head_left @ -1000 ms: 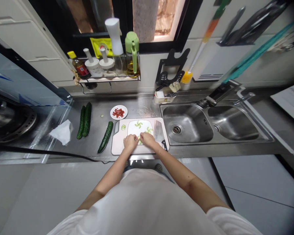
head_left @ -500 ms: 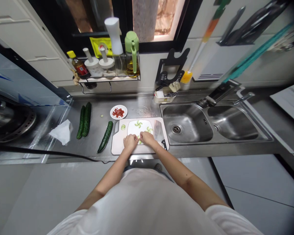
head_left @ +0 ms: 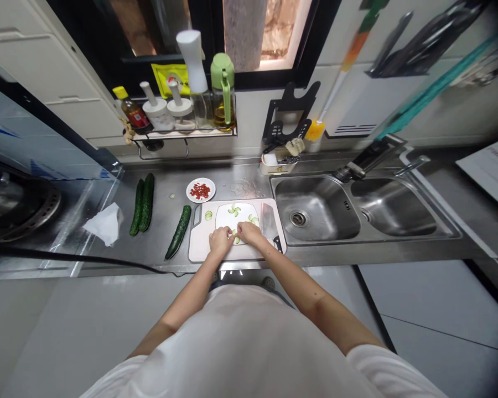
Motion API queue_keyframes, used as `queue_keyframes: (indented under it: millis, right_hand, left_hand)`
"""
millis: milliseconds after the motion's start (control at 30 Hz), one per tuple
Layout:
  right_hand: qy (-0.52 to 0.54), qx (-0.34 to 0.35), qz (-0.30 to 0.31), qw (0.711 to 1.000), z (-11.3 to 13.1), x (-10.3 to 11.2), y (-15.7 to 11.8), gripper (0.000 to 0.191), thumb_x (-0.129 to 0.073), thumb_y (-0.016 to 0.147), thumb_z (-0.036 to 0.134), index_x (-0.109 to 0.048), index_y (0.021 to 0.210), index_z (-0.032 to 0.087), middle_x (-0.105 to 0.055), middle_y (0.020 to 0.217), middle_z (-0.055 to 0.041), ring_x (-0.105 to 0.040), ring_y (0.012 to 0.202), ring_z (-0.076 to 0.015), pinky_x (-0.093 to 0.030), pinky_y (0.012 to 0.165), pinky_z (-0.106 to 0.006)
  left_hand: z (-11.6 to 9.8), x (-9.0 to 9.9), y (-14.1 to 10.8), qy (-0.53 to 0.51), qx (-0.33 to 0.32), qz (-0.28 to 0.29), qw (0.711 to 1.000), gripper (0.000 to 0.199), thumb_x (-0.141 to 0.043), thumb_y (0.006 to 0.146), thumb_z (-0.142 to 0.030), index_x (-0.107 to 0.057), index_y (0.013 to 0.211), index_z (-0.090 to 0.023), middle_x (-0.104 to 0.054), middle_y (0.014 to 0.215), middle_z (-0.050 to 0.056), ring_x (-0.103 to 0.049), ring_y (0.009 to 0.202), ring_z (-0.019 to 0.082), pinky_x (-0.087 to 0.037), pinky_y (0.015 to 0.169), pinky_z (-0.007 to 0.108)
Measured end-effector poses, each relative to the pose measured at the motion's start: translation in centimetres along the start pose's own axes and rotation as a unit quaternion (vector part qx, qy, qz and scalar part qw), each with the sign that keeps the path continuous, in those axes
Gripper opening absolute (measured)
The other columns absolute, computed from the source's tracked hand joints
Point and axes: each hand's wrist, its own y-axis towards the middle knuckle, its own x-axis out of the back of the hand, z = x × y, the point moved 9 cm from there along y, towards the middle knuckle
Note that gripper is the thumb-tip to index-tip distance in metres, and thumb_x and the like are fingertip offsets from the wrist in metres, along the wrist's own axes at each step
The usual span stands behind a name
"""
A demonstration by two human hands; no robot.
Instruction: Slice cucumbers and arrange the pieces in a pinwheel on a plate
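Observation:
Both hands meet over the near part of a white plate [head_left: 224, 214], which lies on a pale cutting board [head_left: 199, 250]. My left hand [head_left: 221, 240] and my right hand [head_left: 249, 233] have their fingers pinched at cucumber slices [head_left: 237, 240]; what the fingertips hold is too small to make out. Green slices form a pinwheel [head_left: 234, 210] at the plate's far side, and more slices [head_left: 253, 220] lie at its right. A few slices [head_left: 208, 215] rest on the board's left part. The knife [head_left: 278, 244] lies along the board's right edge.
Left of the board are a cucumber [head_left: 178, 232], two more cucumbers [head_left: 148, 202] and a crumpled white cloth [head_left: 107, 223]. Behind it stands a small plate of chopped red pieces [head_left: 200, 190]. A double sink [head_left: 315, 210] is at the right, a bottle rack [head_left: 186, 133] above.

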Motion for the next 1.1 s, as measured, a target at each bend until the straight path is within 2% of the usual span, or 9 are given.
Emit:
queue_keyframes:
  millis: [167,400,633,867,1100]
  right_hand:
    - [0.015,-0.005,-0.033,0.999,-1.1,0.7,-0.4,0.018,-0.051,0.089,0.027,-0.063,0.101,0.021,-0.067,0.104,-0.0066,-0.060,0.093,-0.0177,-0.037,0.067,-0.024]
    - [-0.019,-0.012,-0.007,1.000,-1.0,0.2,-1.1,0.019,-0.052,0.090,0.032,-0.062,0.102,0.021,-0.066,0.105,-0.0078,-0.060,0.097,-0.0193,-0.039,0.073,-0.026]
    - [-0.048,0.013,0.004,0.999,-0.4,0.1,-1.2,0.020,-0.051,0.093,0.032,-0.061,0.105,0.019,-0.063,0.110,-0.0108,-0.059,0.101,-0.0203,-0.041,0.078,-0.027]
    - [-0.067,0.028,0.008,0.997,-0.2,0.1,-1.1,0.021,-0.049,0.094,0.032,-0.061,0.105,0.019,-0.063,0.110,-0.0110,-0.060,0.100,-0.0208,-0.042,0.076,-0.027]
    - [-0.067,0.041,-0.003,0.997,-0.3,0.1,-1.0,0.021,-0.052,0.092,0.031,-0.062,0.105,0.019,-0.064,0.111,-0.0116,-0.059,0.101,-0.0213,-0.041,0.077,-0.027]
  left_hand:
    - [-0.1,0.0,0.0,0.001,-0.011,-0.005,1.000,0.017,-0.054,0.086,-0.034,-0.065,0.095,-0.025,-0.066,0.097,0.004,-0.058,0.095,0.021,-0.038,0.083,0.032]
    - [-0.5,-0.2,-0.3,0.031,-0.028,-0.019,0.999,0.019,-0.049,0.089,-0.035,-0.064,0.094,-0.024,-0.064,0.102,0.006,-0.055,0.101,0.023,-0.035,0.087,0.035]
    - [-1.0,0.0,-1.5,0.060,-0.085,-0.064,0.993,0.026,-0.042,0.094,-0.038,-0.064,0.099,-0.024,-0.061,0.104,0.008,-0.050,0.103,0.023,-0.035,0.087,0.034]
    - [-2.0,-0.3,-2.8,0.064,-0.204,-0.102,0.972,0.030,-0.041,0.096,-0.036,-0.068,0.099,-0.024,-0.061,0.100,0.008,-0.049,0.095,0.022,-0.036,0.080,0.033]
    - [-2.4,-0.2,-3.0,0.081,-0.222,-0.115,0.965,0.036,-0.039,0.096,-0.039,-0.071,0.093,-0.023,-0.062,0.097,0.008,-0.049,0.092,0.022,-0.034,0.076,0.034]
